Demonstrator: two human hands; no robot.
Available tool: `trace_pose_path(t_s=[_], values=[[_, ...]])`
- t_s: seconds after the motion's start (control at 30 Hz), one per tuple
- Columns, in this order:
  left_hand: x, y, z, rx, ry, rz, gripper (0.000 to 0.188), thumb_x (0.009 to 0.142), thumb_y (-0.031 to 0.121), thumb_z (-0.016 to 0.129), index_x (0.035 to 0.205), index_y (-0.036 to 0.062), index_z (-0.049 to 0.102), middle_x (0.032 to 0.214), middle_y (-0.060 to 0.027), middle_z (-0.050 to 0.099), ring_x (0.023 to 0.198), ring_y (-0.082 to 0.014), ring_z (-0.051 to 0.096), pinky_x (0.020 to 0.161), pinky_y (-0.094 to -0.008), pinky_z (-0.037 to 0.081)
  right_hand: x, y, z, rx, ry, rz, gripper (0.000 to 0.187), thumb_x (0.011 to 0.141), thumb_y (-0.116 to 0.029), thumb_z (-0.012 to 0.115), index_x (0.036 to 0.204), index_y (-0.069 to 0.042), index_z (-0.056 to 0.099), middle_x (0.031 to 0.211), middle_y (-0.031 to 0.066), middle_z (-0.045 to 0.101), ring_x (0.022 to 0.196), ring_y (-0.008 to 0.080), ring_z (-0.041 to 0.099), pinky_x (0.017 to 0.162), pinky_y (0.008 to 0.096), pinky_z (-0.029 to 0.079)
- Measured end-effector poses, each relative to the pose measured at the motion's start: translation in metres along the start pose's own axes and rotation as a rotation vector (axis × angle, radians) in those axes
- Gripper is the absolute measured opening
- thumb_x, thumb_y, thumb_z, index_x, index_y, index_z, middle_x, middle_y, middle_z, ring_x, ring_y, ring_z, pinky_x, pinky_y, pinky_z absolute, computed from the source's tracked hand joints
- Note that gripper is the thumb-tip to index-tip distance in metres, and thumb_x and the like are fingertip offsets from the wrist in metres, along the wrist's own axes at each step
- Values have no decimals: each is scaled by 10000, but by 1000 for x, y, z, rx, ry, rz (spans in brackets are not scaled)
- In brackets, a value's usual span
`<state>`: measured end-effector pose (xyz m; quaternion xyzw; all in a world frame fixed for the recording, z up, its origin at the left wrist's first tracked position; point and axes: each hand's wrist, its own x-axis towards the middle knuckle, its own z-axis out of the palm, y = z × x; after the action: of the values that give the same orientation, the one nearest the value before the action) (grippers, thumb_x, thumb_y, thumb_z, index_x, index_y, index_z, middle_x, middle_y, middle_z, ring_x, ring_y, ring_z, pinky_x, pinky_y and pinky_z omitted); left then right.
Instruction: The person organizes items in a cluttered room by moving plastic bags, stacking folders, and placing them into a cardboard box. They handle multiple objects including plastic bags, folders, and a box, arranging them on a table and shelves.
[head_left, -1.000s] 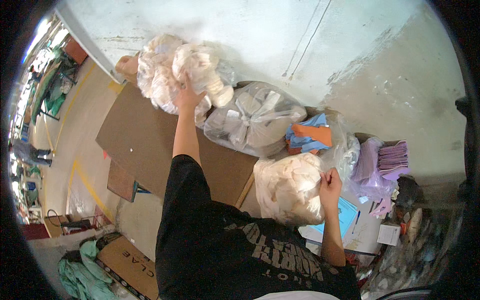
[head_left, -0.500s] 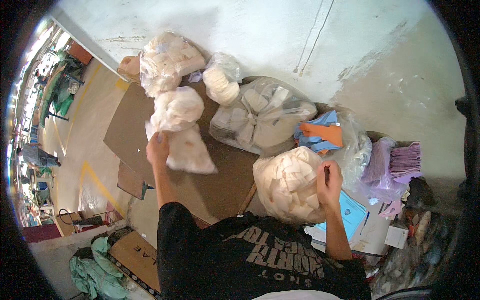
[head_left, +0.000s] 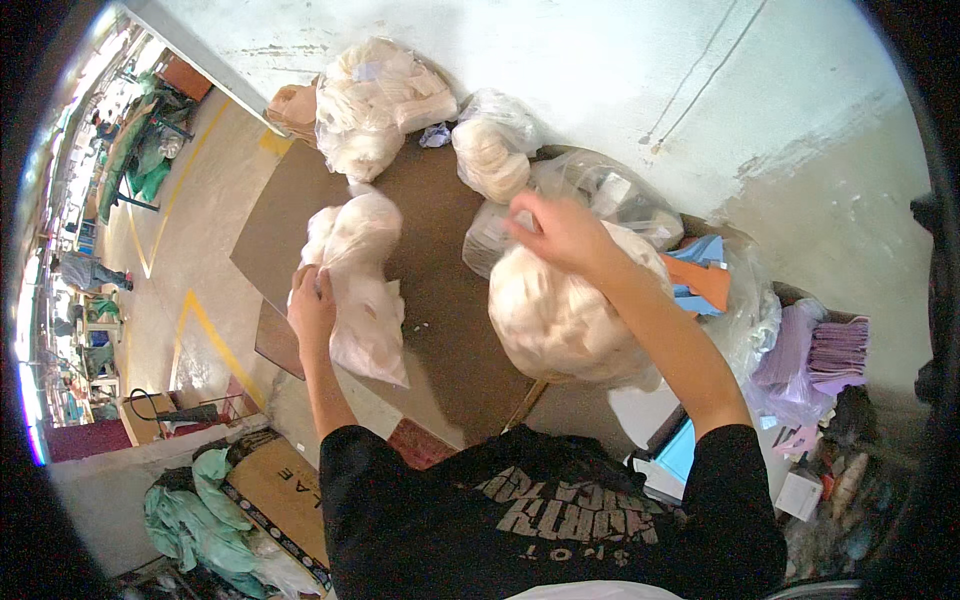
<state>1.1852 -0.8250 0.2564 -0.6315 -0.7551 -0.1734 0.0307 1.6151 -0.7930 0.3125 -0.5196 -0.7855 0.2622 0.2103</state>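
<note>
Left hand [head_left: 312, 308] gripping a clear cream-filled bag [head_left: 358, 280], right hand [head_left: 556, 228] seemingly pinching the round bag [head_left: 560, 315] top

white plaster wall [head_left: 620, 70], concrete floor [head_left: 200, 230] with yellow lines (workshop beyond).

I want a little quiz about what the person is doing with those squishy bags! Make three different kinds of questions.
1. True or false: the left hand holds a clear bag of cream-coloured stuff over the brown cardboard sheet.
2. What does the right hand touch? A) the purple paper stack B) the top of the big round bag C) the green cloth
3. Fill in: the other bags are piled against the ____ wall.

Key: 1 true; 2 B; 3 white.
</note>
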Motion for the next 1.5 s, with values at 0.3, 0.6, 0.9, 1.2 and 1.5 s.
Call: trace_pose_path(t_s=[0.3, 0.6, 0.9, 1.2, 1.5], values=[[80, -76, 67, -866, -206, -87, 407, 1031, 416, 560, 927, 48, 698, 754, -34, 678, 714, -190, 633, 645, -323, 485, 104, 70, 68, 16, 205, 269, 661, 972, -505, 574, 1376, 3, 452, 1034, 318, 677, 958, 490, 655, 864, 531, 519], [215, -23, 118, -977, 98, -76, 494, 993, 389, 640, 1281, -3, 555, 1173, -118, 651, 998, -189, 642, 832, -317, 534, 150, 117, 88, 78, 113, 514, 929, 958, -505, 601, 1575, 14, 139, 1168, 393, 616, 1099, 511, 619, 964, 502, 488], [319, -13, 209, -800, -499, -146, 811, 885, 466, 726, 1498, 36, 416, 1396, -248, 555, 1179, -316, 615, 998, -395, 494, 156, 145, 103, 80, 35, 413, 747, 966, -431, 625, 1514, -11, 340, 1079, 366, 659, 1068, 511, 630, 936, 499, 497], [295, 9, 222, -610, -564, 45, 475, 930, 389, 668, 1199, -4, 666, 1173, -199, 702, 1078, -288, 667, 942, -385, 496, 146, 139, 101, 60, 77, 304, 314, 964, -260, 580, 1094, 25, 593, 985, 305, 670, 942, 482, 648, 818, 543, 494], [303, 29, 200, -424, -91, -120, 1046, 756, 612, 764, 1451, -87, 415, 1388, -362, 520, 1308, -433, 534, 1081, -463, 426, 4, 84, 83, 212, 379, 354, 266, 917, -252, 628, 899, 13, 624, 721, 202, 639, 616, 329, 616, 597, 434, 474]])
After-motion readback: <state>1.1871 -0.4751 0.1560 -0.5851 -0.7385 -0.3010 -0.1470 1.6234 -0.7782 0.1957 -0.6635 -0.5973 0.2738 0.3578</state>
